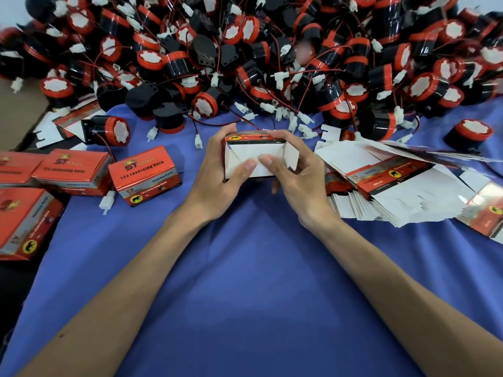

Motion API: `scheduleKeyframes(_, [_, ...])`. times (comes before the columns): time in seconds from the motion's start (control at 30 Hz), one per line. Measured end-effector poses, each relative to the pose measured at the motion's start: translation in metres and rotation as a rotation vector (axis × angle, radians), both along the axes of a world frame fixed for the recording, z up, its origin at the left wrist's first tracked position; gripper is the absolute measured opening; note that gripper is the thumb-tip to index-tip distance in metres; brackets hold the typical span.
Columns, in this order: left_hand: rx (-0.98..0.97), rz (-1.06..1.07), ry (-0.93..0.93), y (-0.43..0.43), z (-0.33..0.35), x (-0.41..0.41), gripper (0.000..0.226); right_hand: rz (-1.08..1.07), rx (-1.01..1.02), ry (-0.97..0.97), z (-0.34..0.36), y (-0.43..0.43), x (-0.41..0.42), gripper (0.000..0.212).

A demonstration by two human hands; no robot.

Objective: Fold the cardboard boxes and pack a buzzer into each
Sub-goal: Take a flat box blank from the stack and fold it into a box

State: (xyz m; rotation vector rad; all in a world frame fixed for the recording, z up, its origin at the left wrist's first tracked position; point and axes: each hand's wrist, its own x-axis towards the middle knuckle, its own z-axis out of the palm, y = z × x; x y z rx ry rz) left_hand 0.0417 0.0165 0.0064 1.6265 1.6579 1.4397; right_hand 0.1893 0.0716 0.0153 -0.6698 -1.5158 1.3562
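A small cardboard box (253,152) with a red printed top edge and white flaps facing me is held above the blue cloth at centre. My left hand (217,170) grips its left side, thumb pressing on the white flaps. My right hand (296,172) grips the right side, thumb on the flaps beside the left thumb; one side flap sticks out to the right. Behind lies a large heap of black-and-red buzzers (258,55) with red wires and white plugs. A single buzzer (109,133) lies apart at the left.
Several folded red boxes (147,175) stand at the left on the blue cloth (245,268). A fanned stack of flat unfolded boxes (402,191) lies at the right. A loose white plug (107,202) lies near the boxes. One buzzer (471,133) sits far right.
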Motion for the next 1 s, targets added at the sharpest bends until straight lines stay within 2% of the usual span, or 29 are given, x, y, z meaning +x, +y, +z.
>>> scheduleKeyframes(0.1, [-0.022,-0.004,-0.021,-0.001,0.002,0.000,0.088,0.034,-0.011,0.003,0.001,-0.001,0.001,0.029])
scheduleKeyframes(0.17, [-0.016,-0.025,-0.042,-0.004,0.005,0.001,0.102,0.122,-0.043,0.047,0.001,-0.001,0.002,0.032])
scheduleKeyframes(0.27, [0.049,-0.132,-0.098,-0.009,0.010,0.002,0.135,0.277,-0.154,0.148,0.004,-0.003,0.004,0.045])
scheduleKeyframes(0.33, [0.063,-0.230,-0.163,-0.010,0.011,0.005,0.141,0.340,-0.204,0.166,0.006,-0.004,0.004,0.062])
scheduleKeyframes(0.4, [0.051,-0.220,-0.239,-0.009,0.011,0.005,0.135,0.382,-0.235,0.150,0.007,-0.004,0.005,0.078])
scheduleKeyframes(0.47, [0.058,-0.159,-0.254,-0.007,0.009,0.003,0.121,0.386,-0.271,0.151,0.010,-0.004,0.004,0.058])
scheduleKeyframes(0.53, [0.087,-0.129,-0.173,-0.005,0.005,0.000,0.107,0.363,-0.288,0.151,0.010,-0.003,0.005,0.045])
scheduleKeyframes(0.7, [0.167,-0.070,0.000,-0.002,-0.004,-0.004,0.079,0.372,-0.226,0.144,0.006,-0.001,0.007,0.034])
scheduleKeyframes(0.77, [0.216,-0.037,0.093,-0.001,-0.005,-0.004,0.066,0.354,-0.227,0.135,0.005,0.000,0.007,0.039])
scheduleKeyframes(0.83, [0.242,-0.017,0.140,-0.001,-0.005,-0.005,0.063,0.355,-0.224,0.125,0.004,-0.001,0.005,0.047])
scheduleKeyframes(0.93, [0.262,-0.026,0.149,-0.002,-0.005,-0.008,0.064,0.383,-0.246,0.150,0.004,0.000,0.005,0.036])
scheduleKeyframes(1.0, [0.244,-0.041,0.092,-0.003,-0.003,-0.008,0.065,0.426,-0.284,0.183,0.005,0.002,0.008,0.040])
